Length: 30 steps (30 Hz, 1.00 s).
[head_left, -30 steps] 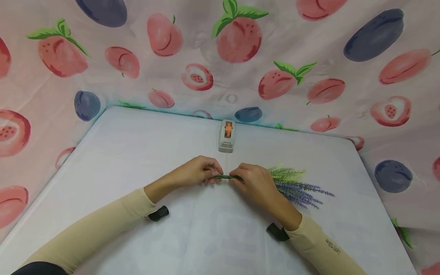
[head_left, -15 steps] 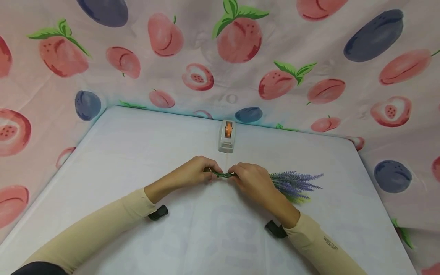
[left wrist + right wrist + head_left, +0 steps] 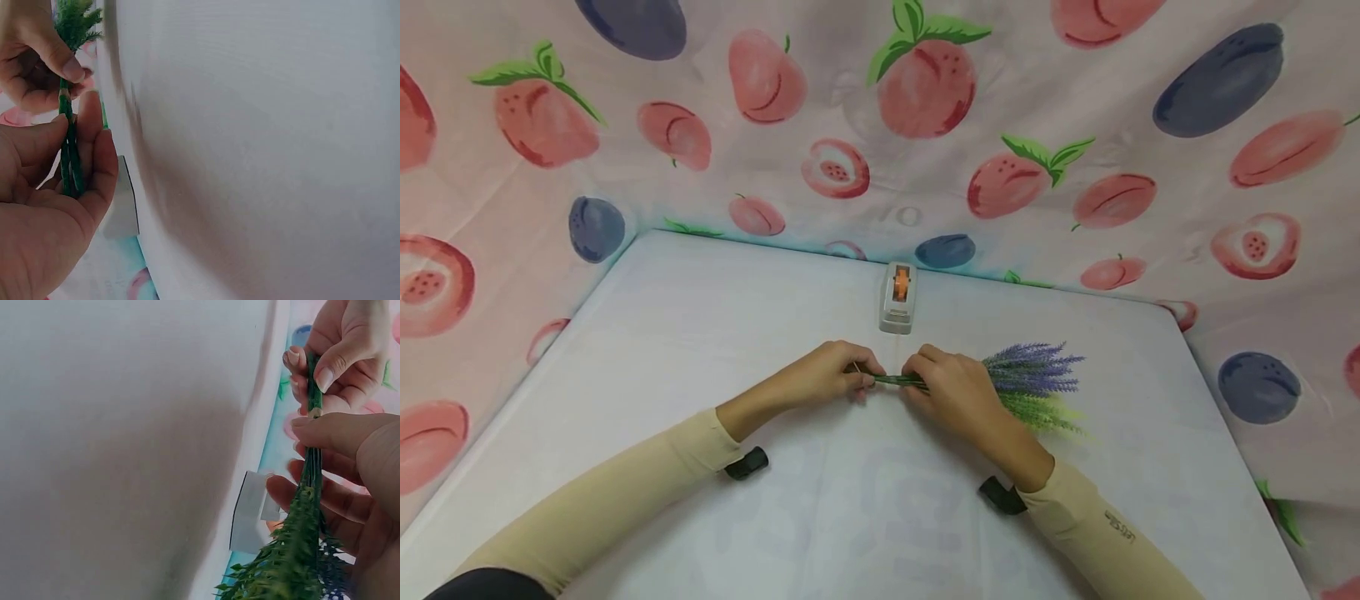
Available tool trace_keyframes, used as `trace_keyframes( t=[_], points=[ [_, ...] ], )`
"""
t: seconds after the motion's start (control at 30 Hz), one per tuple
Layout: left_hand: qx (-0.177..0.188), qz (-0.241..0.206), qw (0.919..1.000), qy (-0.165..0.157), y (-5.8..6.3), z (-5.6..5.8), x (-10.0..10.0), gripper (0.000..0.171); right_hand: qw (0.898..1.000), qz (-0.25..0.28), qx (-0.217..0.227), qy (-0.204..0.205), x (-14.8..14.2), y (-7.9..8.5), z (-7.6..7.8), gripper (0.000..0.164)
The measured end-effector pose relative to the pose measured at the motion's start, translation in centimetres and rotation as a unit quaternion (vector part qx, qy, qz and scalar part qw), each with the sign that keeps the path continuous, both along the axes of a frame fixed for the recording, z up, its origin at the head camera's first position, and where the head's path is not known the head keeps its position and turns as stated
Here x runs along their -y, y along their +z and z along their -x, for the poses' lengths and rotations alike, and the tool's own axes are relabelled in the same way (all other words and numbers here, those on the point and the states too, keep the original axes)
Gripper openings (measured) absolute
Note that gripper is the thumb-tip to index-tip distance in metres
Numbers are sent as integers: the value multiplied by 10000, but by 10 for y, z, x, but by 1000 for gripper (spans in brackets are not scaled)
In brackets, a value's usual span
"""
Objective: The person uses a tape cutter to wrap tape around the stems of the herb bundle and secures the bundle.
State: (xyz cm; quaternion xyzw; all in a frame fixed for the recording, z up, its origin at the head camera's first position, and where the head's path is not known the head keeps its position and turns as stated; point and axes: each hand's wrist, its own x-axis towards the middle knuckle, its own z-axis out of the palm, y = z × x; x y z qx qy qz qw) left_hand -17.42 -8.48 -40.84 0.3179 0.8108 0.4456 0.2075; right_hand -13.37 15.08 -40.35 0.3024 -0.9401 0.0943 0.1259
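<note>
A bunch of artificial lavender lies sideways between the hands, its purple sprigs at the top and yellow-green sprigs below, out to the right. The left hand pinches the green stems near their cut ends between thumb and fingers. Farther up, the right hand holds the same stems just under the sprigs, thumb on one side and fingers on the other. In the right wrist view a narrow tan band circles the stems between the hands. A thin strip of tape runs from the dispenser toward the stems.
A grey tape dispenser with an orange core stands beyond the hands near the table's back edge. The white table meets a fruit-printed cloth at the back and sides. Dark wrist devices hang below both wrists.
The bunch has rolled about its stems: yellow-green sprigs went from the top to underneath, purple ones to the top. Both hands stay in nearly the same place; the dispenser has not moved.
</note>
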Motion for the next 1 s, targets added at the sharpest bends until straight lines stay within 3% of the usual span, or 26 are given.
trace_keyframes(
  t=[0.1, 0.43, 0.7, 1.0],
  points=[
    [134, -31, 9999, 56, 0, 0, -1, 17, 9999, 58, -114, 101, -2, 0, 2, 16],
    [251, -283, 9988, 296, 1, 0, -3, 15, 9992, 343, 201, -56, -2, 4, 6, 10],
    [-274, -56, 9990, 357, -1, 4, -2, 18, 9979, 455, 442, -100, -3, 6, 10, 12],
    [-169, -138, 9994, 259, 0, 6, -4, 18, 9978, 108, 531, -390, -3, 6, 13, 19]
  ],
)
